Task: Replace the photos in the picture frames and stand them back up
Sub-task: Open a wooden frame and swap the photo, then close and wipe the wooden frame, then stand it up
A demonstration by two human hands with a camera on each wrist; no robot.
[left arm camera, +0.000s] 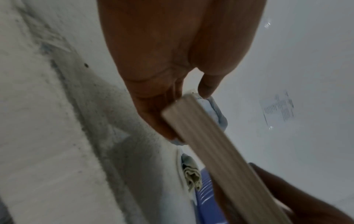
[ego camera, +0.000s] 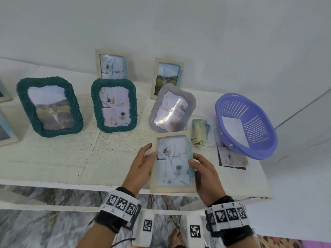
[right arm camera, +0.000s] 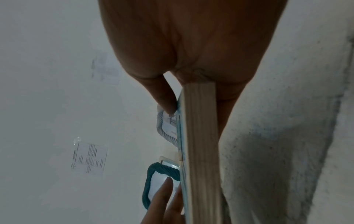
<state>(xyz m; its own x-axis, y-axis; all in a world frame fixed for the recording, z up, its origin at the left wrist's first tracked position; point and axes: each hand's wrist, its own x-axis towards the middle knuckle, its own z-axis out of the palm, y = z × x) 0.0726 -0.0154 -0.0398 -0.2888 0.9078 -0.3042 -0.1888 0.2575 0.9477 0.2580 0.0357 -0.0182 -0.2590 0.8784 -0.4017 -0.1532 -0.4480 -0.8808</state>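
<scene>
You hold the pale wooden frame (ego camera: 172,161) between both hands, above the near edge of the white table (ego camera: 71,158), its glass face turned up toward you. Your left hand (ego camera: 141,165) grips the frame's left edge, thumb on the front rim and fingers behind. Your right hand (ego camera: 204,173) clasps the right edge the same way, thumb tip pressed on the blue-tinted front border. The photo (ego camera: 172,158) inside shows a 4-part collage; blue scribble lines seem to cross it, though glare makes that hard to confirm.

Just beyond the frame stands a grey rope frame (ego camera: 171,110), leaning back. To the right, the purple basket (ego camera: 250,104) holds 1 white sheet (ego camera: 235,129) lying against its slatted wall. Between basket and grey frame, a clear tub (ego camera: 210,120) holds a folded cloth (ego camera: 198,131). A loose print (ego camera: 231,158) lies flat, partly under the basket's near rim.
</scene>
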